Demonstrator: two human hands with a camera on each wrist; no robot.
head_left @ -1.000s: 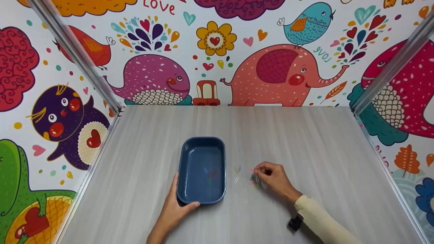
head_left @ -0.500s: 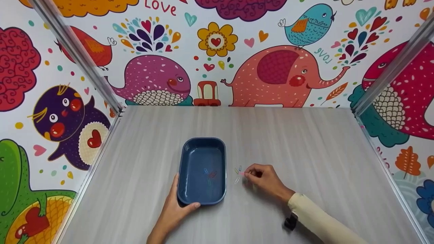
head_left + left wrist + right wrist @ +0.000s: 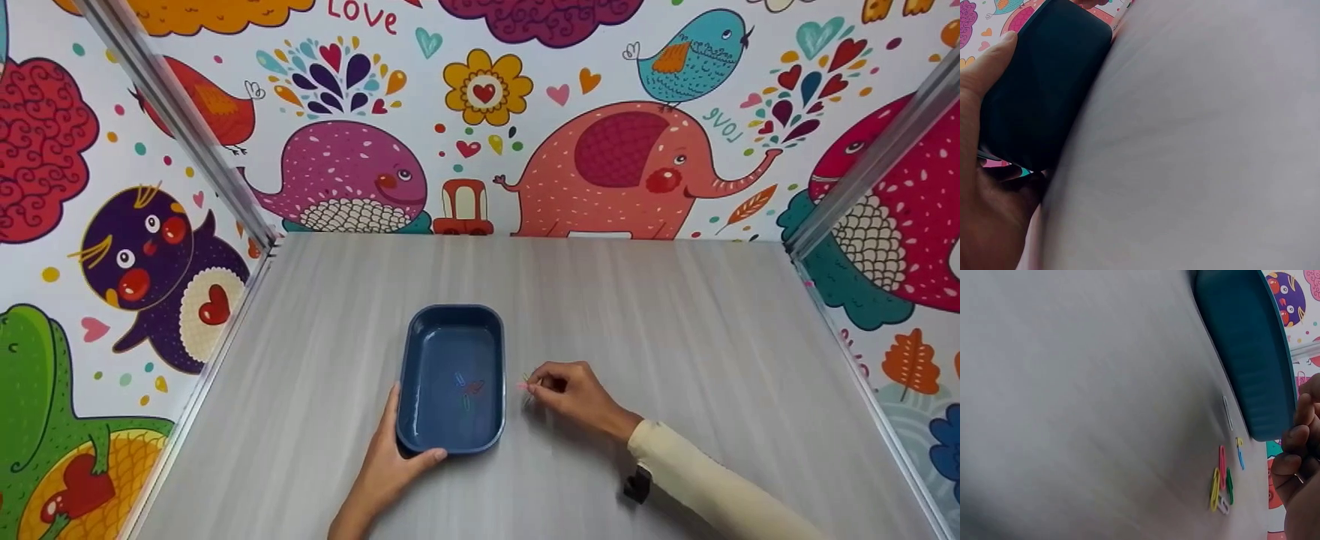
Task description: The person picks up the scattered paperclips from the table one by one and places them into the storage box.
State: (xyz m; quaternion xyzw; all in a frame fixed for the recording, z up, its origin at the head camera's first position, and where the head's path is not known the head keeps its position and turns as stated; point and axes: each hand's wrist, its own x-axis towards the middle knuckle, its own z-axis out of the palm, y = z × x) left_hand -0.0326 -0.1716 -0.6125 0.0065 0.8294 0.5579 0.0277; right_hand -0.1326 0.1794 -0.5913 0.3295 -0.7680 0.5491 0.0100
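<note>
A dark blue rectangular tray (image 3: pixel 452 442) stands on the table, with a few paper clips inside: blue (image 3: pixel 460 379), red and green (image 3: pixel 466 404). My left hand (image 3: pixel 386 461) holds its near left corner, thumb at the near side and fingers along the left wall. Just right of the tray, my right hand (image 3: pixel 576 394) pinches a pink paper clip (image 3: pixel 1301 378) between thumb and fingertips. In the right wrist view, several loose clips lie on the table below that hand, among them a white clip (image 3: pixel 1228 413), a yellow clip (image 3: pixel 1215 489) and a green clip (image 3: pixel 1230 486).
The grey wood-look table (image 3: pixel 675 315) is bordered at the back and sides by walls printed with cartoon animals (image 3: pixel 615 172). Metal posts (image 3: pixel 180 127) rise at the back corners. A dark device (image 3: pixel 638 484) sits on the right wrist.
My right hand has moved left from the clip pile toward the tray, carrying the pink paper clip over the other loose clips. The left hand has kept its hold on the tray.
</note>
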